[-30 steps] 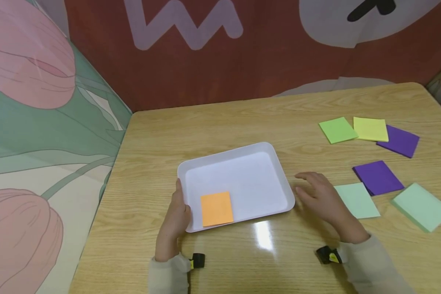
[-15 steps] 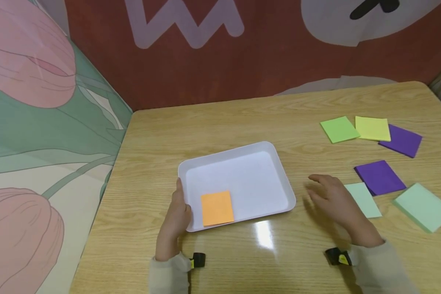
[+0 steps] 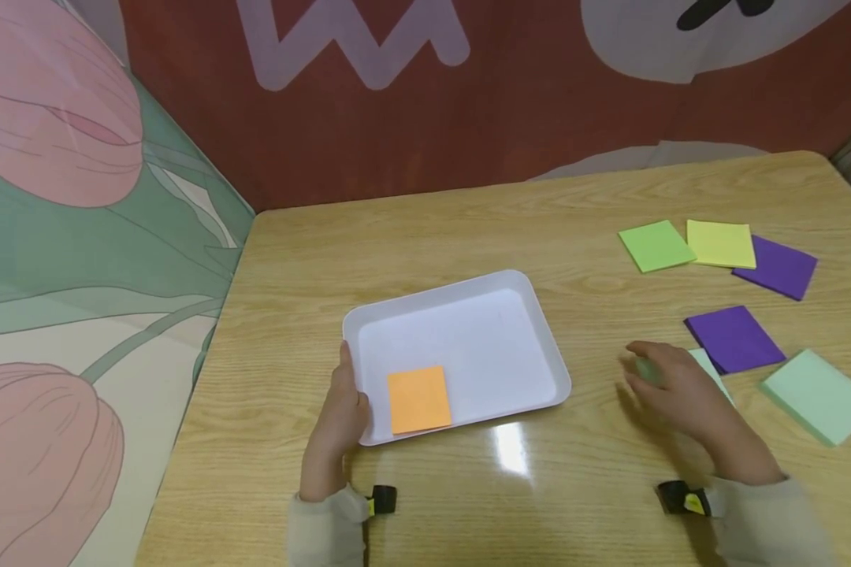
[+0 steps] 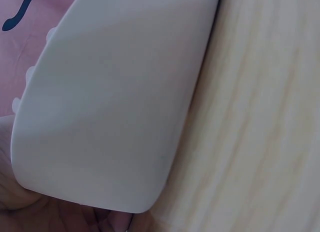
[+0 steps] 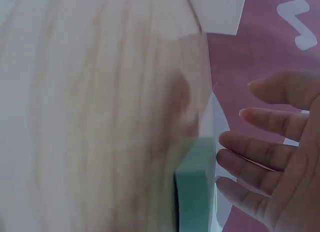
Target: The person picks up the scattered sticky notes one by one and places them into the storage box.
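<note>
My left hand [image 3: 340,409] holds the left end of a shallow white tray [image 3: 468,291], its fingers lying along the outer wall and the thumb at the near corner. The tray wall [image 4: 105,107] fills much of the left wrist view and hides part of that hand. An orange sticky-note pad [image 3: 420,400] lies in the tray's near left corner. My right hand [image 3: 688,394] hovers over a pale mint sticky-note pad [image 3: 706,365], covering much of it. In the right wrist view its loosely bent, spread fingers [image 5: 260,144] are beside the pad's edge, with nothing between them.
Right of my right hand lie a purple pad [image 3: 736,340] and a thick mint pad [image 3: 821,396]. Farther back are a green pad [image 3: 656,246], a yellow pad [image 3: 720,243] and another purple pad [image 3: 777,268]. A printed red curtain [image 3: 539,118] hangs behind the wooden table [image 3: 425,228].
My right hand has moved right, away from the tray's right end to over the pale mint pad. The left hand, tray and orange pad have stayed in place.
</note>
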### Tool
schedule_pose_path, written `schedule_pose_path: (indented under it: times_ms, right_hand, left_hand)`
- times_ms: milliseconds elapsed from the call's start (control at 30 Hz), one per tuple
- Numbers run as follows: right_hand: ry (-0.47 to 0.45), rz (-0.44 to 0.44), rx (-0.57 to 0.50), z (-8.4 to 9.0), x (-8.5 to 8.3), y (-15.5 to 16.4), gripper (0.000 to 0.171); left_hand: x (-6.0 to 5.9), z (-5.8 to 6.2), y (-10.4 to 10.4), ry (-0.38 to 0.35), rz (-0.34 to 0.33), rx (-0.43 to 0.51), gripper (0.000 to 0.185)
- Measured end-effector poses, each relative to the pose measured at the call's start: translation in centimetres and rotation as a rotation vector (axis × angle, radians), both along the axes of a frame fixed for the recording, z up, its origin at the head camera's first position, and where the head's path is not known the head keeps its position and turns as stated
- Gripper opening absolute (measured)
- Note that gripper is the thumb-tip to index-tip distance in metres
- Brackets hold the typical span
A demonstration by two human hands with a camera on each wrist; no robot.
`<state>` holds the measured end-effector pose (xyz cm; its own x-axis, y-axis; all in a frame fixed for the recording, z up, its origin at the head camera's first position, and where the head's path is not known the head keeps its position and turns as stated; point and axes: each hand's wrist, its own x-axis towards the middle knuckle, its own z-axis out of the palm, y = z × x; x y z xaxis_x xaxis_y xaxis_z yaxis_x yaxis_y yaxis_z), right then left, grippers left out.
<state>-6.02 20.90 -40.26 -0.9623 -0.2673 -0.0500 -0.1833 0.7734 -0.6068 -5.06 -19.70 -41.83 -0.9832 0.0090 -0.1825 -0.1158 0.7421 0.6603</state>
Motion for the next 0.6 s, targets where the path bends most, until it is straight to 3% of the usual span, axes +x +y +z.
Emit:
schedule_pose_path:
  times_ms: [233,600]
  right_hand:
    - [0.030,-0.001,0.014,-0.3,0.3,1.2,0.040]
    - [0.036,-0.087,0.141,-0.7,0.6,1.9,0.045]
  left_hand:
    - [0.0,0.0,0.0,-0.012,0.004,-0.005,0.068]
    - [0.0,0.0,0.0,-0.014,-0.004,-0.007,0.068]
